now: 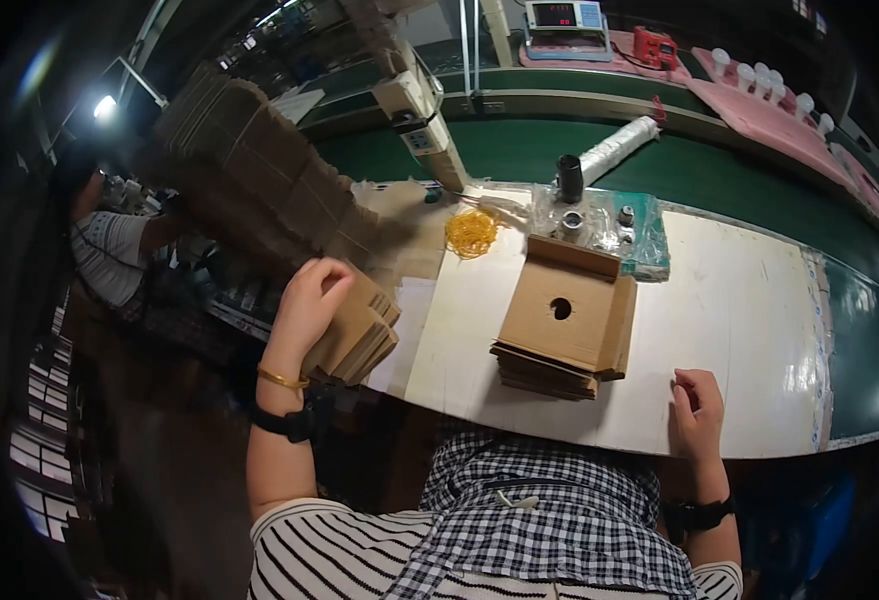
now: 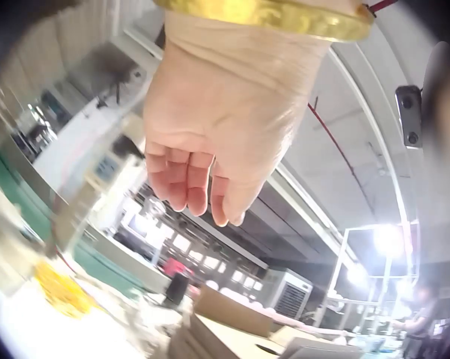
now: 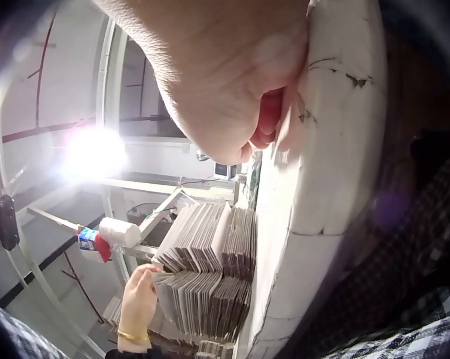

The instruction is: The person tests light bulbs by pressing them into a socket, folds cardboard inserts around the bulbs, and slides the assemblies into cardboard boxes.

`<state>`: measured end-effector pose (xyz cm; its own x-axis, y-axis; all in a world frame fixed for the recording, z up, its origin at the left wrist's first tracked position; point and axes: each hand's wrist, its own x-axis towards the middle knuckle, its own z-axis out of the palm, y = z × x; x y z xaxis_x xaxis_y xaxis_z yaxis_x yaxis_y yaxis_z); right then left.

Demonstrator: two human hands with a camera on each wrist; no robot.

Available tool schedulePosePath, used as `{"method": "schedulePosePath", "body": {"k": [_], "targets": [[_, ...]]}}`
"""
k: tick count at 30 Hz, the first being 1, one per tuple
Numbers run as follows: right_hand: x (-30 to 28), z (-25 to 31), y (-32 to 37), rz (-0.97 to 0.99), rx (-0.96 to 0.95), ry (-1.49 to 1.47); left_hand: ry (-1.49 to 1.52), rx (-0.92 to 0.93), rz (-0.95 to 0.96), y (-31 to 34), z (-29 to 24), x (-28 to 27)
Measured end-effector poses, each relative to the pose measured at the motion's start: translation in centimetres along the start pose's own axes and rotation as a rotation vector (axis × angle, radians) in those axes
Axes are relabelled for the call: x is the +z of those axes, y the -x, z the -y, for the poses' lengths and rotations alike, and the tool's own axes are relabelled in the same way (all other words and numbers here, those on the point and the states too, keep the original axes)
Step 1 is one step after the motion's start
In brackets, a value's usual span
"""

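Observation:
My left hand [image 1: 310, 305] is raised beside a stack of folded cardboard pieces [image 1: 358, 335] at the table's left edge. Its fingers hang loosely bent with nothing between them, as the palm side of the left hand [image 2: 217, 127] shows in the left wrist view. In the middle of the white table [image 1: 725, 310] lies a second pile of flat cardboard, topped by a cardboard tray [image 1: 530, 320] with a round hole and raised flaps. My right hand [image 1: 700, 412] rests at the front edge, right of that pile, its fingers loosely curled and holding nothing.
Yellow rubber bands [image 1: 472, 233] lie in a heap behind the piles. Beside them a plastic-wrapped board [image 1: 650, 235] carries small dark cylinders. A tall cardboard stack [image 1: 250, 150] stands at the left, near another person [image 1: 110, 250]. White bulbs [image 1: 760, 78] sit on pink foam at the back.

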<state>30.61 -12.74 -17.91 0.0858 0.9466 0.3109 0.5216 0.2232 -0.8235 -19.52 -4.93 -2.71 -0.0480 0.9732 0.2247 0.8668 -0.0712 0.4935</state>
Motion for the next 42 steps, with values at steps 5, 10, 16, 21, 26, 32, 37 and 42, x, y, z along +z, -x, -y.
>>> {"method": "schedulePosePath", "body": {"k": [5, 10, 16, 21, 26, 32, 37, 42], "targets": [[0.0, -0.6, -0.2, 0.038, -0.033, 0.038, -0.207, -0.132, 0.132, 5.9, 3.7, 0.0], [0.0, -0.8, -0.1, 0.056, -0.035, 0.048, -0.323, -0.115, 0.103, 5.9, 3.4, 1.1], [0.1, -1.3, 0.2, 0.03, -0.033, 0.038, -0.331, -0.122, 0.107, 5.3, 3.2, 0.9], [0.1, -0.7, 0.1, 0.022, -0.008, 0.029, -0.26, -0.134, 0.094, 5.4, 2.9, 0.2], [0.5, -1.6, 0.0, -0.023, -0.028, 0.049, -0.087, -0.067, -0.005, 6.1, 1.7, 0.1], [-1.3, 4.5, -0.5, 0.08, -0.199, -0.112, 1.076, 0.165, 0.114, 7.3, -11.4, 3.2], [-2.0, 9.9, 0.6, 0.027, -0.623, 0.085, 1.642, 0.083, 0.671, 8.5, -23.5, 11.6], [-7.1, 2.8, 5.2, -0.117, 0.098, -0.256, 1.543, -0.096, 0.89, 8.5, -27.8, 21.0]]}}
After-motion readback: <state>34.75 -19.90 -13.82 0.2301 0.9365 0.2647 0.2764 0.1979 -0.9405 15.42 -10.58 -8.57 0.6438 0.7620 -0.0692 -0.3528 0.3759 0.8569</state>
